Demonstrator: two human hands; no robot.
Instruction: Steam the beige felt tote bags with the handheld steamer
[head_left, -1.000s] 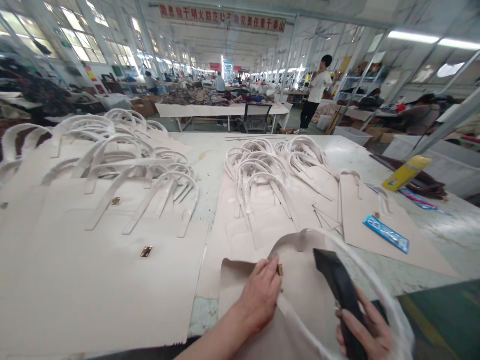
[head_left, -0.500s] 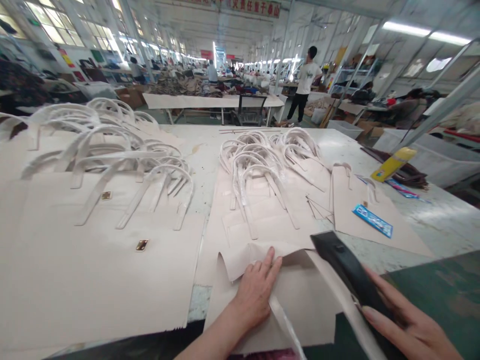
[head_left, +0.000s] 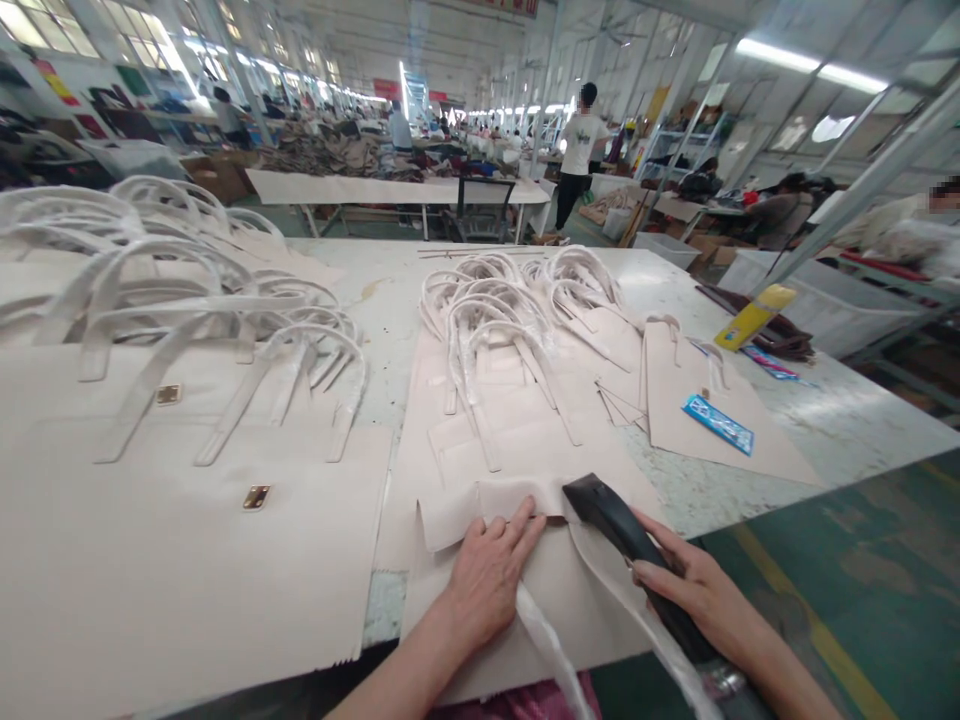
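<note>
My left hand (head_left: 491, 565) lies with fingers stretched out on a beige bag panel (head_left: 600, 590), pressing down its folded upper edge. In my right hand (head_left: 690, 575) is a long black handheld tool (head_left: 634, 540) with a broad flat head and a metal fitting at its lower end; its exact kind I cannot tell. The tool's head rests at the folded edge, just right of my left fingers. A pale strap (head_left: 551, 645), shiny as if wrapped in plastic, hangs down from under my left hand, and another strap (head_left: 637, 610) runs beside the tool.
Beige panels with looped handles (head_left: 510, 320) lie just beyond my hands. More handled panels with gold metal plates (head_left: 256, 497) cover the left side. On the right are a blue packet (head_left: 718, 424) and a yellow container (head_left: 754, 315). A person (head_left: 581, 150) stands farther back.
My right hand has brought the black tool leftward, closer to my left hand and against the folded edge. The left hand keeps its place on the panel. The camera view has shifted slightly right.
</note>
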